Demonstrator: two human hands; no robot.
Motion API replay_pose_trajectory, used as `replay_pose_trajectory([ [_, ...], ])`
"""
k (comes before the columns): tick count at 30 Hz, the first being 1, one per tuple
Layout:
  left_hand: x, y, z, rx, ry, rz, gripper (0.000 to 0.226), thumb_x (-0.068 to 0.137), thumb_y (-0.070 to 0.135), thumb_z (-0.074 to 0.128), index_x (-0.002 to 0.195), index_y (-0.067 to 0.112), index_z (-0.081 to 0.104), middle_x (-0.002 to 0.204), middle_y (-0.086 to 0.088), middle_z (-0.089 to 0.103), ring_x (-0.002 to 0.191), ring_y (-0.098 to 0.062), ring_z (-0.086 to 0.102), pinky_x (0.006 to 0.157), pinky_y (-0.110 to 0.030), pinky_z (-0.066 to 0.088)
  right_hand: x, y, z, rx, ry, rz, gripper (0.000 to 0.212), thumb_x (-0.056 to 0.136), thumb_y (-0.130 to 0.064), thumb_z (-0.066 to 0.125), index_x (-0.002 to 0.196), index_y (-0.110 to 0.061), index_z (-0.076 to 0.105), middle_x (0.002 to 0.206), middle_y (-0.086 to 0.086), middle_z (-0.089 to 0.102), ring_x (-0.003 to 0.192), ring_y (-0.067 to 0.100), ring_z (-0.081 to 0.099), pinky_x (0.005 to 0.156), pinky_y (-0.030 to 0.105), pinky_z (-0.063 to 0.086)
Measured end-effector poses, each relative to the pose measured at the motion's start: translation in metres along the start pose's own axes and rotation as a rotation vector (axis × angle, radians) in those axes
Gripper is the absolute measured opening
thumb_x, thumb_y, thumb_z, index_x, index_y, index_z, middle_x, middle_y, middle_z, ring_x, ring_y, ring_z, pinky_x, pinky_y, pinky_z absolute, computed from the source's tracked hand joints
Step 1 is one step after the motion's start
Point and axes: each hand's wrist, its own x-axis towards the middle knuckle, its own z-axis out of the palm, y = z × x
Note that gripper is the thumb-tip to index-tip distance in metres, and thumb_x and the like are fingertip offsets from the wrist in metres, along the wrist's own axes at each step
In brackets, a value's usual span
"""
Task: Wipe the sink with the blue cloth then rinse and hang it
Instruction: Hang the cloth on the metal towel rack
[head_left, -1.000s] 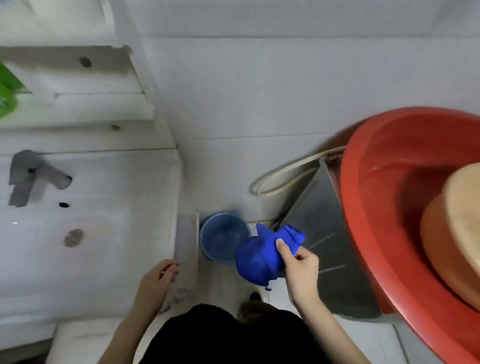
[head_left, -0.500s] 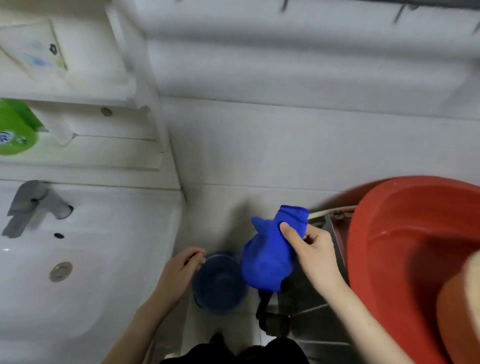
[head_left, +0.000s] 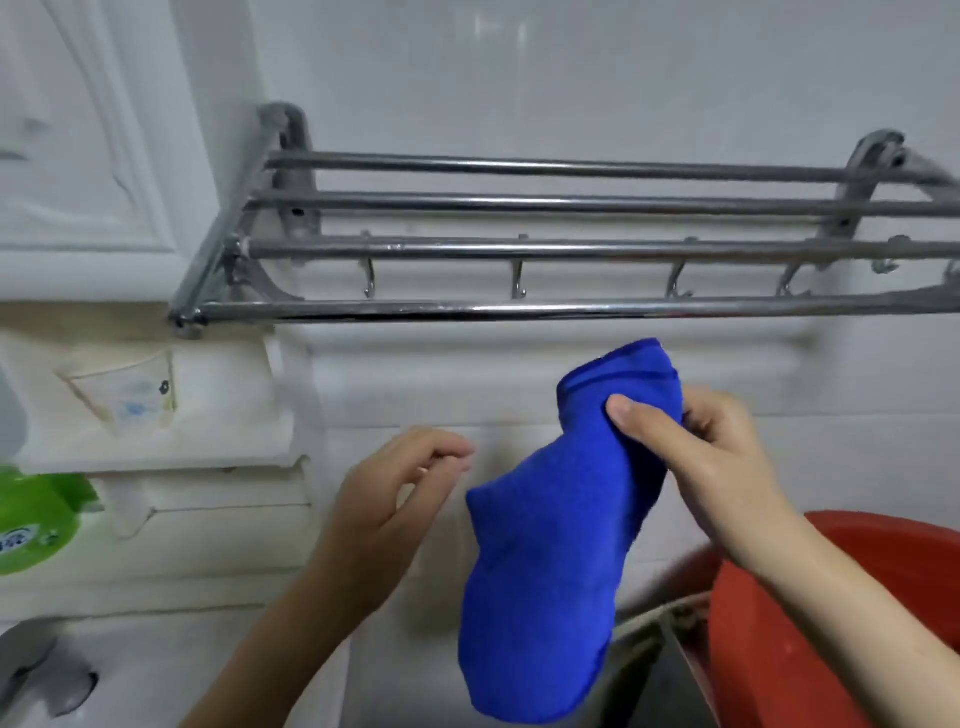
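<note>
Our right hand (head_left: 711, 457) pinches the blue cloth (head_left: 550, 561) by its top edge, so it dangles below the towel rack (head_left: 519, 310) (ready for draping, we judge). Our left hand (head_left: 384, 499), fingers loosely curled and empty, hovers beside it to spread it.

There are two hands: the left hand (head_left: 384, 499) and the right hand (head_left: 711, 462). There is one blue cloth (head_left: 556, 551). There is one metal rack (head_left: 519, 244) on the wall. It has four long bars. Under the bars I can count four small hooks (head_left: 517, 280) for sure, and there may be more at the blurry right end. There is one red tub (head_left: 779, 623), one green pack (head_left: 36, 519), one tap (head_left: 36, 670) and one cup (head_left: 124, 395).
</note>
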Motion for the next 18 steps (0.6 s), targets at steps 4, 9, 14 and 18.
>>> replay_pose_trajectory([
  [4,0.035,0.044,-0.026,0.200,0.121,0.325,0.029,0.094,0.027,0.044,0.106,0.017,0.068,0.093,0.013,0.066,0.090,-0.007,0.062,0.077,-0.014,0.047,0.025,-0.038,-0.011,-0.058,0.008,-0.176,0.052,0.079,-0.037,0.066,0.068,0.011,0.052,0.061,0.007,0.042,0.057,0.017,0.040,0.050,0.027,0.029],
  [9,0.047,0.063,-0.041,0.541,0.359,0.678,0.024,0.092,0.013,0.052,0.092,0.004,0.075,0.074,0.000,0.072,0.065,0.000,0.053,0.065,-0.009,0.043,0.033,-0.064,-0.025,-0.064,-0.123,-0.277,0.054,0.083,-0.044,0.067,0.076,0.009,0.061,0.069,0.028,0.058,0.059,0.028,0.052,0.053,0.039,0.038],
  [14,0.056,0.091,-0.050,0.561,0.326,0.631,0.024,0.095,0.018,0.049,0.091,0.011,0.073,0.085,0.003,0.067,0.081,-0.015,0.058,0.074,-0.028,0.044,0.044,-0.094,-0.037,0.022,-0.167,-0.340,0.025,0.085,-0.027,0.065,0.066,-0.012,0.069,0.064,-0.003,0.064,0.062,0.010,0.060,0.056,0.021,0.045],
  [18,0.074,0.098,-0.054,0.555,0.053,0.254,0.066,0.095,0.065,0.014,0.096,0.028,0.069,0.092,0.013,0.068,0.091,-0.006,0.062,0.078,-0.040,0.049,0.062,-0.114,-0.041,0.097,-0.179,-0.389,0.030,0.087,-0.020,0.055,0.062,-0.022,0.072,0.064,-0.009,0.066,0.063,0.007,0.063,0.057,0.018,0.048],
])
